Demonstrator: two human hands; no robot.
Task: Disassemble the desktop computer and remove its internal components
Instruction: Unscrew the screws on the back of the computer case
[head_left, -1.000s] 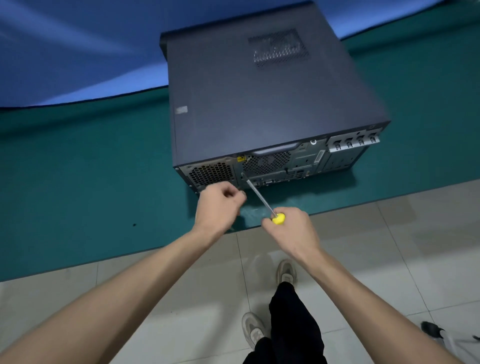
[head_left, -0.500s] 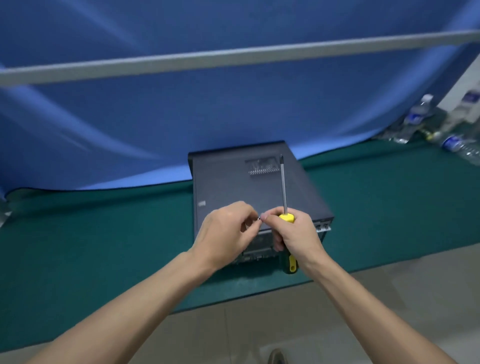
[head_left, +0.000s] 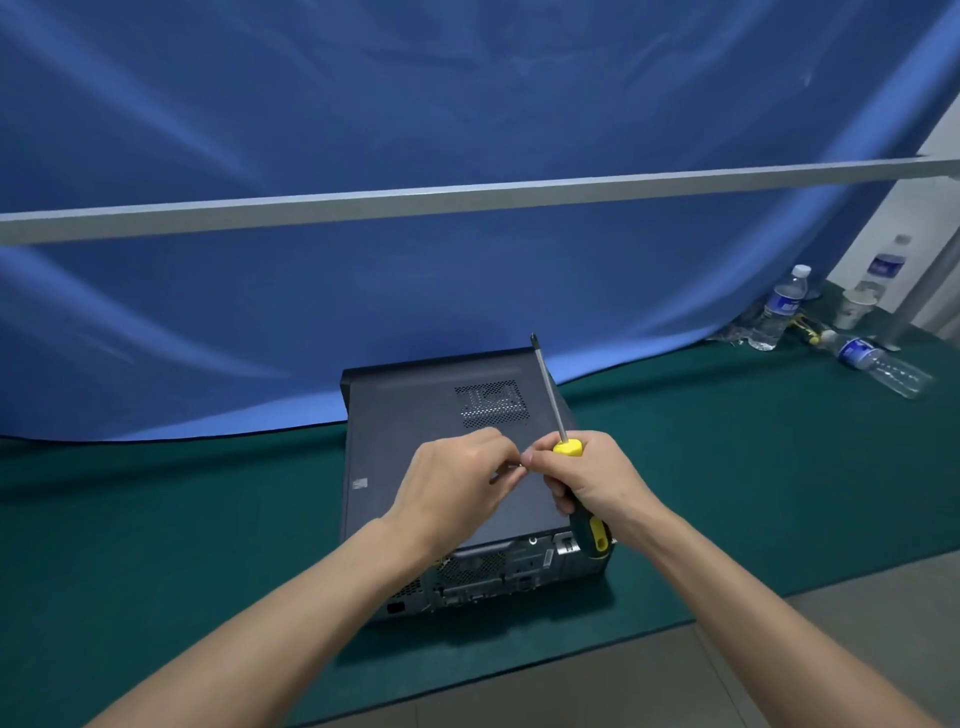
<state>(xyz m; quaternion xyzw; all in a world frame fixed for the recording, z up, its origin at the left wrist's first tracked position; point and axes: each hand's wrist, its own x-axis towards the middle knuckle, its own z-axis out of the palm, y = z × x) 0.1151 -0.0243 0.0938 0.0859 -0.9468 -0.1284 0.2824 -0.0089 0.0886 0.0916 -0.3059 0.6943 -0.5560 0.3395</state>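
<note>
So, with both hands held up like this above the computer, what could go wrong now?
1. The left hand pinches something tiny, likely a screw, against the right hand's fingertips; if it slips, it could fall and get lost on the green mat.
2. The right hand holds the screwdriver tip-up towards the person; a sudden lean forward could be dangerous.
3. The computer case lies near the mat's front edge; pushing it could move it off.

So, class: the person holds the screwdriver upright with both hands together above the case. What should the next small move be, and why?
Probably set down the small screw that the left hand seems to pinch. The right hand grips the screwdriver with its tip up, clear of the computer case, whose side panel is still on.
</note>
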